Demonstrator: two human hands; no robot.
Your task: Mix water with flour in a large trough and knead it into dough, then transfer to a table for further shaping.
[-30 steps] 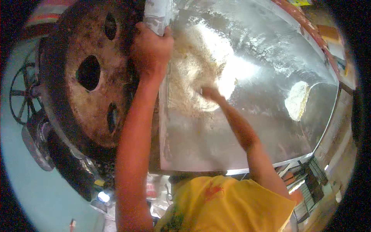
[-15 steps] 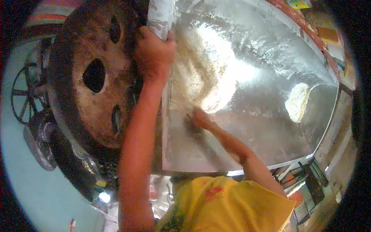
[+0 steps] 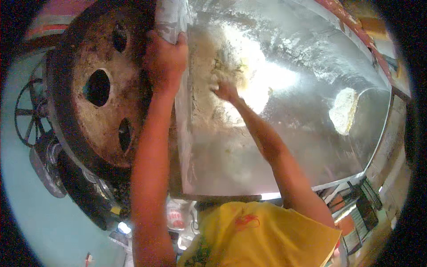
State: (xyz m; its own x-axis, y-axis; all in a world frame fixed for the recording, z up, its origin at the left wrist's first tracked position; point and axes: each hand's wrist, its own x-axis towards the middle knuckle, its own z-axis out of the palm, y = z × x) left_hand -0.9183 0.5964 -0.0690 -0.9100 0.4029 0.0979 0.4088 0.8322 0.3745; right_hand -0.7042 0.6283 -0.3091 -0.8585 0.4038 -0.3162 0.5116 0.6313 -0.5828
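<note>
My left hand is closed on the raised metal edge at the left side of a wide steel tray. A mound of pale powder lies spread over the tray's left-middle part. My right hand is down in that powder, fingers apart and slightly bent, their tips pale and hard to make out. A separate white heap sits at the tray's right end, beside a curved metal edge.
Left of the tray stands a large dark round machine with holes in its rusty face, a spoked handwheel on its side. A pale bag is below the tray. A red beam runs along the back right.
My right hand dropped toward the tray's front half a second ago and has since moved back up into the mound. My left hand keeps its hold on the edge.
</note>
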